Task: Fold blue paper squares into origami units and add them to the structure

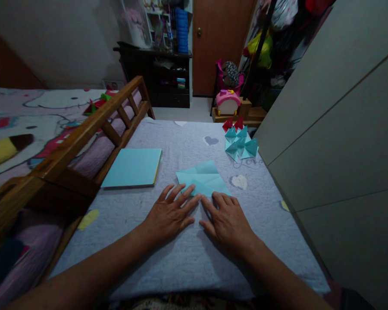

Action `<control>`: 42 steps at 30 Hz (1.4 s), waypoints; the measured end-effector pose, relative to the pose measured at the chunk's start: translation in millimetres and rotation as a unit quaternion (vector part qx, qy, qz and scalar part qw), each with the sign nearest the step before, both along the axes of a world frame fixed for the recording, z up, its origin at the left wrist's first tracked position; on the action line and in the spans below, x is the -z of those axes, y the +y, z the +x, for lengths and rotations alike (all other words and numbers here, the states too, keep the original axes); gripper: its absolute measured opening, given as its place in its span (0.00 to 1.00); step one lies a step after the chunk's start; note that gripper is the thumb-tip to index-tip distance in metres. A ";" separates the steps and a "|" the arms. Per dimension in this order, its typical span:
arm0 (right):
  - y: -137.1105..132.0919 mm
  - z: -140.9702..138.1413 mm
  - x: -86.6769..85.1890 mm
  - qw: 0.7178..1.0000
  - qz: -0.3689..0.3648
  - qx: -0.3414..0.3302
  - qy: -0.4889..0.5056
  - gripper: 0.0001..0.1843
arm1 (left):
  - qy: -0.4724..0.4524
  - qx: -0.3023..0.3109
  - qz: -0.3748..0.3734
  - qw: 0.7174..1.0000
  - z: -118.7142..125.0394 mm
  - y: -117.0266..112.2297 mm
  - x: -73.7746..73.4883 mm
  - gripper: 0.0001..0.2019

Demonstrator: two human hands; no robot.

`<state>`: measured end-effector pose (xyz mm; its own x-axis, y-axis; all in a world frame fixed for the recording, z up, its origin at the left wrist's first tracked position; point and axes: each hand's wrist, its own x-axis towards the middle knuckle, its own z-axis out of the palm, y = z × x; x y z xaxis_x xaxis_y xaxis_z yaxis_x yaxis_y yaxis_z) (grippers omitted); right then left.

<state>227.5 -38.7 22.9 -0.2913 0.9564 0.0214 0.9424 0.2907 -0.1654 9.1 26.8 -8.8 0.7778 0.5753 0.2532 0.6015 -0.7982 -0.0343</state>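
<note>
A creased sheet of light blue origami paper (pixel 203 173) lies on the cloth-covered table, its near edge folded or lying under my fingertips. My left hand (pixel 171 211) rests palm down with fingers spread, the tips touching the paper's near left part. From the other side my right hand (pixel 228 219) lies palm down too, fingertips along the near right edge. Both index fingertips almost meet at the middle of that edge. To the left sits a flat stack of blue paper (pixel 134 167). Folded blue origami pieces (pixel 241 144) stand at the far right.
Red folded pieces (pixel 233 124) are behind the blue ones. A wooden rail (pixel 84 129) runs along the table's left side, with a bed beyond it. At the right a pale cabinet (pixel 336 142) borders the table. The cloth (pixel 142 267) has heart prints.
</note>
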 end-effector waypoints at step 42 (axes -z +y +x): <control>-6.1 12.8 3.5 0.997 0.035 0.067 -0.034 0.25 | -0.005 -0.037 0.012 0.999 -1.8 -3.2 -9.5 0.16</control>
